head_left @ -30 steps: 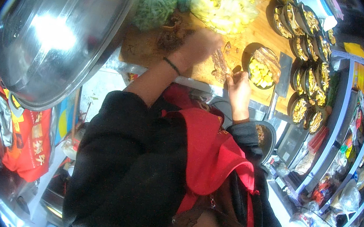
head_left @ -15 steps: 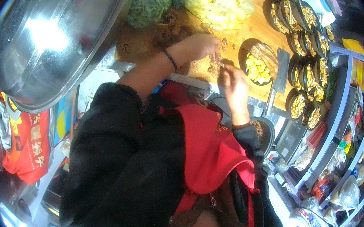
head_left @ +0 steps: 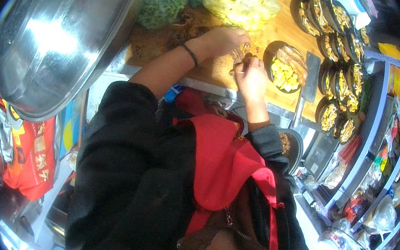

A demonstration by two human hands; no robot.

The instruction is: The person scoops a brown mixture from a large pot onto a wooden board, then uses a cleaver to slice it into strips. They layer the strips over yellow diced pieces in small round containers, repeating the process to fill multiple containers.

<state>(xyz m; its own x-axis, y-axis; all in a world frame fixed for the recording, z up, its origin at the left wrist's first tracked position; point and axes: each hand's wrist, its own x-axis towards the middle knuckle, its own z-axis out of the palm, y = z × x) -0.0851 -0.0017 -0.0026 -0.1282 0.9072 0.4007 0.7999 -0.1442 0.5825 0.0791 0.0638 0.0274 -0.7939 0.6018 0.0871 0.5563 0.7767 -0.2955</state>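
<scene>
Both hands work over a wooden board. My left hand (head_left: 223,42) is closed, its fingers curled onto brown slices of meat (head_left: 238,57) lying on the wood. My right hand (head_left: 252,78) pinches the near end of those slices between bent fingers and thumb. Just right of it stands a dark bowl (head_left: 289,89) filled with yellow cubes (head_left: 283,75) and topped with meat slices (head_left: 292,57) along its far side. A cleaver (head_left: 311,77) rests flat beyond the bowl, handle toward me. Darker pieces of meat (head_left: 185,31) lie to the left of my left hand, partly hidden by it.
Several filled dark bowls (head_left: 328,116) crowd the right end of the wooden board (head_left: 281,36). At the back sit a bag of yellow pieces (head_left: 239,4) and a bag of green vegetables (head_left: 162,6). A large shiny metal vessel (head_left: 67,38) blocks the left; shelves (head_left: 383,144) stand right.
My right hand has moved up and left, its spread fingers closing onto the meat slices. My left hand has shifted slightly away from me, staying over the meat.
</scene>
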